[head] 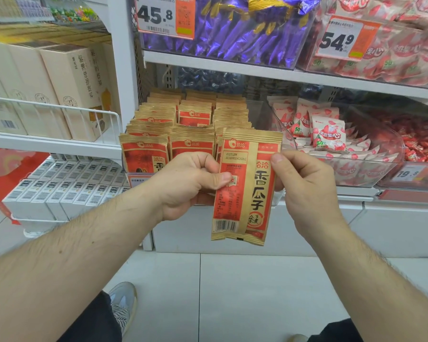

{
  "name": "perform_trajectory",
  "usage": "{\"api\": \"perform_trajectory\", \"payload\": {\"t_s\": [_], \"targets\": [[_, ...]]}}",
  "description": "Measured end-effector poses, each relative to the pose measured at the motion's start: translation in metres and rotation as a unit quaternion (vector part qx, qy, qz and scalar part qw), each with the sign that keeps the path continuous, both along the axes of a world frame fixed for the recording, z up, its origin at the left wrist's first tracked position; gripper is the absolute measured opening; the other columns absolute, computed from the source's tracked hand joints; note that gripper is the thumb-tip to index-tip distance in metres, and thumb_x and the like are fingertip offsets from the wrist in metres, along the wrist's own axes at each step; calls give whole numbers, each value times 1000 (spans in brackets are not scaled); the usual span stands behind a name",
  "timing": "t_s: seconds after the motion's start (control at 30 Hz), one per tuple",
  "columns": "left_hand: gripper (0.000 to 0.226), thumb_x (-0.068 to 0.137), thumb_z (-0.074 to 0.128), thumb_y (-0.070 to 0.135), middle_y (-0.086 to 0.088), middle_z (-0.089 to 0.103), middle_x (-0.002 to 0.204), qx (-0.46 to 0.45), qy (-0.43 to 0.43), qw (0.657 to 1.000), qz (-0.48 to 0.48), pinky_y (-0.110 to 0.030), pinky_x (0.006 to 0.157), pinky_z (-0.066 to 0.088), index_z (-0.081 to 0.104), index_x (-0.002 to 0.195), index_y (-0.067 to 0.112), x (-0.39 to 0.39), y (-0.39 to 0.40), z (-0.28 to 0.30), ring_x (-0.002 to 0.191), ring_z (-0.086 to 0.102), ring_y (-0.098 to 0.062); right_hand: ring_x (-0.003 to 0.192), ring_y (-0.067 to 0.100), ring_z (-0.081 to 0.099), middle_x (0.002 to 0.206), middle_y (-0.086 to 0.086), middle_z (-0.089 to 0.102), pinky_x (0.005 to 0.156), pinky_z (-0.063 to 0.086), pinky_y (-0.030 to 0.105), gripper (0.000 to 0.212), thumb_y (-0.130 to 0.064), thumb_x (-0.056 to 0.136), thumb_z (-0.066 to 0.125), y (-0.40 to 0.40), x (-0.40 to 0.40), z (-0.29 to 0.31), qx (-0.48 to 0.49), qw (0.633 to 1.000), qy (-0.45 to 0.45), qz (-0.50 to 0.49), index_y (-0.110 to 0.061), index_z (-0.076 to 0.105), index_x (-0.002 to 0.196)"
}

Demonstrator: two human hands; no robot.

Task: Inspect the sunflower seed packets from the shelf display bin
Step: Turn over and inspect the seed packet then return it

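Packet point(245, 186): one, upright, long axis vertical, printed back and barcode toward the camera, top edge up.
Left hand point(183, 183): thumb pinched its left edge.
Right hand point(304, 186): thumb and fingers pinched its right edge.
Room: lower half hung free below both hands.
Bin point(278, 198): behind the hands, three rows of packets.

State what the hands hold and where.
One sunflower seed packet: left hand pinches its left edge, right hand its right edge, both on the upper half.

Shop: price tags point(165, 16), stocked shelves point(282, 72)
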State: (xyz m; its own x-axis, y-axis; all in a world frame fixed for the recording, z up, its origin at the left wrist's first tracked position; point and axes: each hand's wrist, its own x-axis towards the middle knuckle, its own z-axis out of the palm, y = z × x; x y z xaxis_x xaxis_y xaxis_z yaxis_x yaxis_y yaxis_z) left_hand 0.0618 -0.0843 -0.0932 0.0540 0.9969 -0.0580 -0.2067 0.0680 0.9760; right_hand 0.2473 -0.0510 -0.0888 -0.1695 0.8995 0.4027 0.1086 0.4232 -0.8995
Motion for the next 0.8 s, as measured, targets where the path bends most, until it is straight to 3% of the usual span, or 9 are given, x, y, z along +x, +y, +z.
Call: {"api": "perform_trajectory", "payload": {"t_s": [0.37,0.53,0.7,0.8], "targets": [[29,87,61,-2,-7,68,62,-7,-36,998,49,-30,46,56,46,67,13,-4,3,4,54,67,-18,60,-3,64,70,-14,73,56,48,11,17,-11,96,57,-2,-1,-1,-26,999,-22,36,-14,71,88],[29,90,58,-1,-8,72,71,-3,-76,995,69,-31,46,56,45,69,13,-8,6,6,64,71,-20,68,7,70,79,0,76,60,53,16,14,-9,94,61,0,-2,-5,-51,997,-21,45,-4,73,93],[28,92,57,0,-9,73,73,-6,-110,990,93,-31,49,57,45,69,12,-11,8,6,66,72,-19,66,9,71,79,6,76,57,53,18,11,-8,92,62,-1,-4,-4,-67,995,-25,69,-5,73,93],[26,93,56,1,-9,73,73,-11,-118,987,107,-30,49,56,46,71,12,-11,10,4,66,72,-19,63,17,66,81,24,71,53,51,22,9,-7,92,64,-1,-3,-3,-63,992,-52,96,-12,72,91]]}}
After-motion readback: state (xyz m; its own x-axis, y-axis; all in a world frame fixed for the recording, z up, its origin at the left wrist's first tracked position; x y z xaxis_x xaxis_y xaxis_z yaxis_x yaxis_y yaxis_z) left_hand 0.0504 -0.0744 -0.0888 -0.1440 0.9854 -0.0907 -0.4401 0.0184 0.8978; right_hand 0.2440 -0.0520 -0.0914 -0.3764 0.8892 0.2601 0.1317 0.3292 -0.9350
